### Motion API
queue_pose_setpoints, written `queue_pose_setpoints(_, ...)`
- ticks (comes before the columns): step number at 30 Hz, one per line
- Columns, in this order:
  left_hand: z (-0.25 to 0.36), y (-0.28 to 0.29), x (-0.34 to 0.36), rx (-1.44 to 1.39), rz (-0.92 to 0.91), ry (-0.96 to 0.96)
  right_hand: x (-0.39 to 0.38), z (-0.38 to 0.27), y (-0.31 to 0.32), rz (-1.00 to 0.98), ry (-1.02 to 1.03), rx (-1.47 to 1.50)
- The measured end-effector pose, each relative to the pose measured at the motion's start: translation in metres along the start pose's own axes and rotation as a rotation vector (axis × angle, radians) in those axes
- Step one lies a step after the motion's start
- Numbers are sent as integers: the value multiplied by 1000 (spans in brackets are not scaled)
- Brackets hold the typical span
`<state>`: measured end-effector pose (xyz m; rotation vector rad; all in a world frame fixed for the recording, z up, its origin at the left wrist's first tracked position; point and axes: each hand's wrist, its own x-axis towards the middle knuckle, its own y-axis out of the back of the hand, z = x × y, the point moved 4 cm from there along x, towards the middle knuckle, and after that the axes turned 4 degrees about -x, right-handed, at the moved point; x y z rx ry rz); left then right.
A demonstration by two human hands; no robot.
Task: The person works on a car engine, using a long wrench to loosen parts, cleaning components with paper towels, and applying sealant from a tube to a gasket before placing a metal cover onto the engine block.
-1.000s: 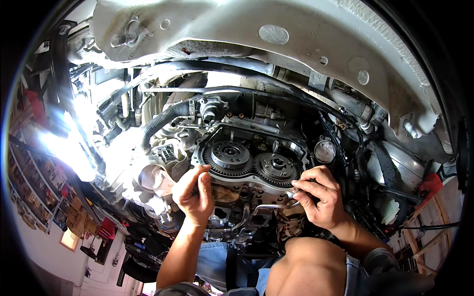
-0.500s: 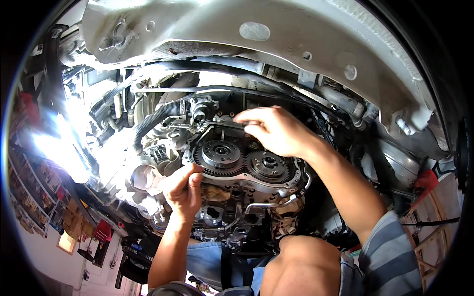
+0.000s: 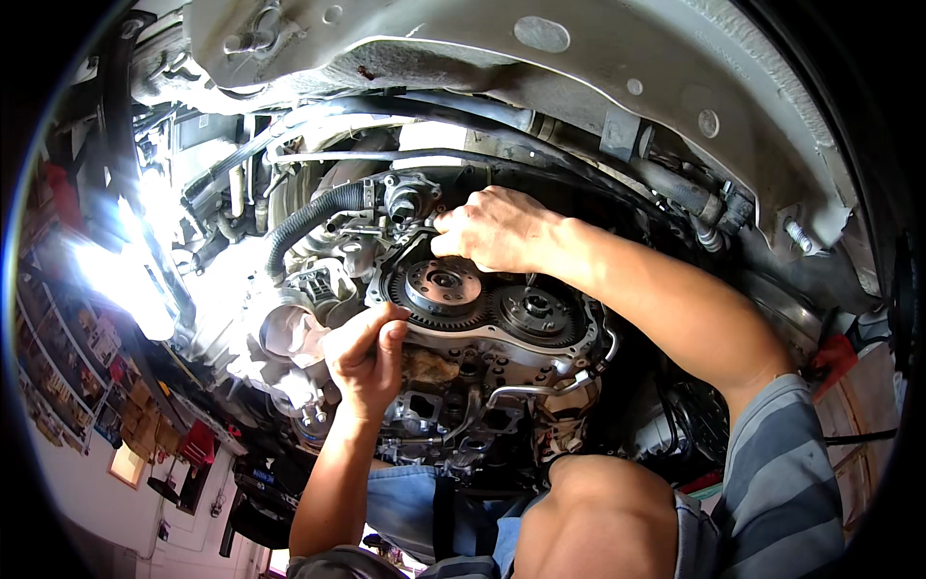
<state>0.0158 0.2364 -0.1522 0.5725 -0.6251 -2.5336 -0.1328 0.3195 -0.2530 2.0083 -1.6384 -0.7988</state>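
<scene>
An opened engine housing point(image 3: 526, 351) lies in front of me, its metal rim curving around two toothed gears. The left gear point(image 3: 444, 281) carries a bright round plate; the right gear point(image 3: 536, 314) is darker. My left hand point(image 3: 365, 372) is closed at the rim's near left corner, index finger and thumb close together. Across the far side of the housing reaches my right hand point(image 3: 502, 234), fingers curled in a pinch at the far rim. Whatever either hand may be holding is too small or hidden. A dark line follows the rim's inner left side.
A ribbed black hose point(image 3: 313, 225) curves left of the housing, beside a glaring work lamp point(image 3: 125, 280). Above hangs a pale metal body panel point(image 3: 463, 53). A bent metal pipe point(image 3: 540, 394) runs below the gears, near my bare knee point(image 3: 593, 516).
My right hand has shifted slightly left and its fingers have curled down onto the far rim. The left hand stays at its corner. The whole view has shifted a little.
</scene>
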Motion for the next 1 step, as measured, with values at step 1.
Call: queue_pose_setpoints(1, -3, 0, -1, -37, 2, 21, -1, 1, 1, 10, 8, -5)
